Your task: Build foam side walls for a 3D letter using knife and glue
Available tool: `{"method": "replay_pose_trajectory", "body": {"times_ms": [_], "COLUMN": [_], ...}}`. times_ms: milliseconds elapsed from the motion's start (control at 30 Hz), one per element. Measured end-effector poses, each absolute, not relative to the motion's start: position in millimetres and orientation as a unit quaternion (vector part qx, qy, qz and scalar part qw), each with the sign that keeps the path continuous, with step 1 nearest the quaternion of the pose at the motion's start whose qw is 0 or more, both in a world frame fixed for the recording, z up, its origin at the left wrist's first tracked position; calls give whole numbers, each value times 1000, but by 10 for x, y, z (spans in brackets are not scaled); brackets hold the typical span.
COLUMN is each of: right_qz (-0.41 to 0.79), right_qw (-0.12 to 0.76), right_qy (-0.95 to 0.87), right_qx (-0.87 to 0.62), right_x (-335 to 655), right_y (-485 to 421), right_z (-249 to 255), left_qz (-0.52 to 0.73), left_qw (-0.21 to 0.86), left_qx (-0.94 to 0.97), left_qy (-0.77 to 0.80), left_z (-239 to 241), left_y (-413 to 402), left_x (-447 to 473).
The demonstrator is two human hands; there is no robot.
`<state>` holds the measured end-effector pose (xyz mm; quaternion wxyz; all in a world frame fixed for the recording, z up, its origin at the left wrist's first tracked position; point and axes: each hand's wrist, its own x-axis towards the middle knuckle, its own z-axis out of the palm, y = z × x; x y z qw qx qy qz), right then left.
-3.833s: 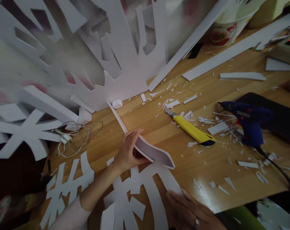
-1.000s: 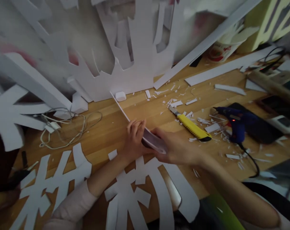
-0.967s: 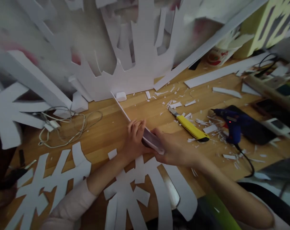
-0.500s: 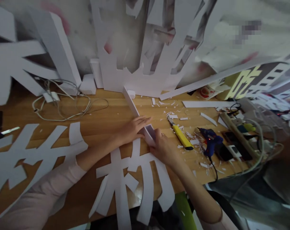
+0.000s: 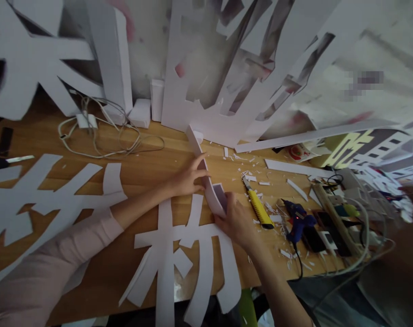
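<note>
A long white foam-board strip point(image 5: 210, 190) stands on edge on the wooden table, its near end curved. My right hand point(image 5: 236, 220) grips that near end, thumb and fingers closed around it, where a short folded-back piece point(image 5: 220, 194) shows on the right side. Against the strip's left face, my left hand point(image 5: 191, 176) rests with its fingers spread and the tips touching the board. Just in front of both hands lies a flat white cut-out character point(image 5: 165, 245), close to the strip's near end.
A yellow utility knife point(image 5: 259, 206) and a blue glue gun point(image 5: 298, 218) lie on the right among white scraps. Another cut-out character point(image 5: 70, 204) lies left, below a tangled white cable point(image 5: 100, 136). Large white letters point(image 5: 199, 118) lean on the wall. A power strip point(image 5: 335, 213) sits far right.
My left hand has lifted from lying across the strip and now has spread fingers against its left side. My right hand stays on the near end. The camera view has shifted.
</note>
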<state>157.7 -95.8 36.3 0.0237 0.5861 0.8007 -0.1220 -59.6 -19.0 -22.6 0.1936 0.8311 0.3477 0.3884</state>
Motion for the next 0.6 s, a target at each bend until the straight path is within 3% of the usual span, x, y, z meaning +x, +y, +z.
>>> {"method": "replay_pose_trajectory", "body": {"times_ms": [600], "right_qz": [-140], "right_qw": [-95], "right_qy": [858], "right_qx": [486], "right_x": [1674], "right_y": [-992], "right_z": [196], "left_qz": [234], "left_qw": [227], "left_qx": [860], "left_qy": [393], "left_z": [51], "left_y": [-318], "left_x": [-574]}}
